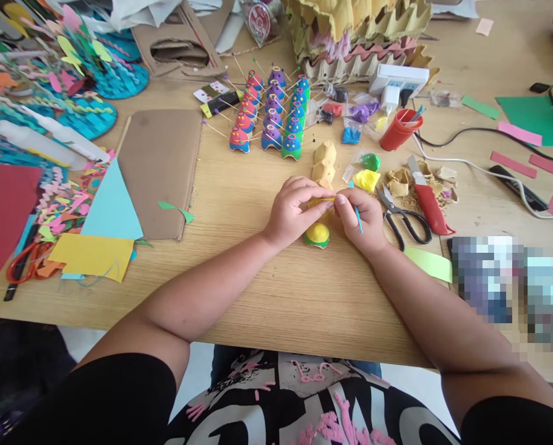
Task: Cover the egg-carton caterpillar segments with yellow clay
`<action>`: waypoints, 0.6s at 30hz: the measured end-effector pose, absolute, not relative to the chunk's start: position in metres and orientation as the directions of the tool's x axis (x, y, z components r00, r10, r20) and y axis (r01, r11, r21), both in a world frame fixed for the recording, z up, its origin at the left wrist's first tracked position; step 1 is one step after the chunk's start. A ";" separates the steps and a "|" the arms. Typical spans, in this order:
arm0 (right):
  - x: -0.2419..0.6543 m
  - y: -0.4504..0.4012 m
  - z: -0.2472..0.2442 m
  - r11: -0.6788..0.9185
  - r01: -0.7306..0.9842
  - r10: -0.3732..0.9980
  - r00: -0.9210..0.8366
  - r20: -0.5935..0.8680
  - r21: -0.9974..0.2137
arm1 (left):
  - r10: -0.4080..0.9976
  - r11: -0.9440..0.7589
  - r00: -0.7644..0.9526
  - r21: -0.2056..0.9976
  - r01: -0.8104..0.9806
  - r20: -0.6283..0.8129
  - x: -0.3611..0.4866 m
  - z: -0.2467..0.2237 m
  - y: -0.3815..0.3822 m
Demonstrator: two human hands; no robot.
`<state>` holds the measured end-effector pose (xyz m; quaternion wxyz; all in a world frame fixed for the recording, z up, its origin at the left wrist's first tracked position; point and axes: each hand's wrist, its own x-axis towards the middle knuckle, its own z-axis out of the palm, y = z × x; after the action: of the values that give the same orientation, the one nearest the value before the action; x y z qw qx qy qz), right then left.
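Note:
My left hand (295, 209) is closed, pinching a small yellow strip (321, 201) that looks like modelling clay. Fingertips of my right hand (360, 216) meet the strip's other end. A thin blue stick (358, 217) is tucked in that right hand, pointing down. Just below both hands sits an egg-carton piece with a yellow dome and green rim (317, 235); its far part is hidden by my hands. Beyond them stands a bare, tan egg-carton strip (323, 162). Yellow clay (366, 180) and green clay (370, 162) lie beyond my right hand.
Rows of finished-looking caterpillars (271, 117) with pin antennae stand farther back. Scissors (404, 216) and a red-handled knife (427, 201) lie right of my hand, near a red cup (401, 131). Cardboard (160, 173) and paper scraps cover the left. Egg cartons (355, 37) are stacked behind.

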<state>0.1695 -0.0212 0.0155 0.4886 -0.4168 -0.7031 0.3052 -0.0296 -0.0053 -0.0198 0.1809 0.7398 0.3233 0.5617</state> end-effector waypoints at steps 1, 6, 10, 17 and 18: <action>0.170 -0.021 0.015 0.456 0.291 0.890 -0.170 0.424 -0.841 | 0.692 -0.715 0.168 0.635 0.293 0.702 -0.030 -0.020 -0.005; 0.173 -0.021 0.013 0.445 0.289 0.895 -0.142 0.422 -0.847 | 0.727 -0.679 0.189 0.654 0.332 0.660 -0.032 -0.018 -0.007; 0.175 -0.019 0.007 0.473 0.288 0.874 -0.034 0.484 -0.833 | 0.739 -0.667 0.157 0.679 0.308 0.655 -0.031 -0.015 -0.009; 0.178 -0.005 -0.015 0.468 0.146 0.856 0.170 0.488 -0.872 | 0.748 -0.647 0.007 0.726 0.232 0.664 -0.029 -0.017 -0.007; 0.179 -0.003 -0.018 0.465 0.101 0.861 0.181 0.476 -0.880 | 0.752 -0.640 -0.014 0.736 0.220 0.659 -0.029 -0.018 -0.007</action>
<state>0.1787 -0.0029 -0.0182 0.6411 -0.4238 -0.5671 0.2964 -0.0286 -0.0067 -0.0176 0.2176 0.6676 0.3641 0.6119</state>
